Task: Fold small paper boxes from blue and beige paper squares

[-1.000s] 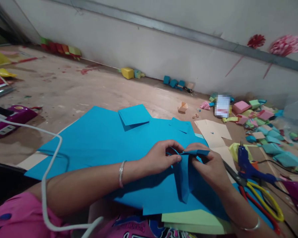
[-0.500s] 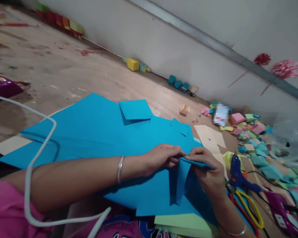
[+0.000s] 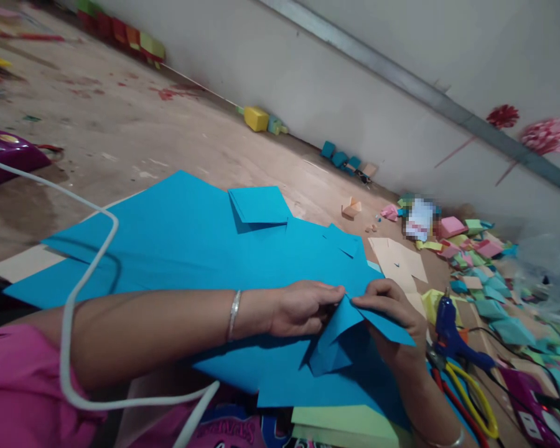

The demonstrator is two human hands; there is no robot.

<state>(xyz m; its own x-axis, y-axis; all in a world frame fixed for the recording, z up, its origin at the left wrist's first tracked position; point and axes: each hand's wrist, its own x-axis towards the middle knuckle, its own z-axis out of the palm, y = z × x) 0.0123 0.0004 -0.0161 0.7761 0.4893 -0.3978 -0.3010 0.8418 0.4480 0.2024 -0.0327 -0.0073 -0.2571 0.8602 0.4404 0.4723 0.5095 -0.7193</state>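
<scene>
Between both hands is a folded piece of blue paper, its flaps spread at angles. My left hand pinches the paper's top edge between thumb and fingers. On the other side, my right hand grips a flap that sticks out to the right under its fingers. Both hands are above large blue sheets spread over the work surface. A folded blue piece rests on those sheets, and a smaller blue piece lies closer to my hands.
A blue glue gun and pliers with red and yellow handles lie at the right. Beyond them is a heap of small coloured paper shapes. A white cable loops across the left. Pale green sheets show at the front edge.
The blue paper in my hands has been turned and opened, so its flaps now spread wider. My left hand has shifted slightly along its edge. The whole view has moved a little.
</scene>
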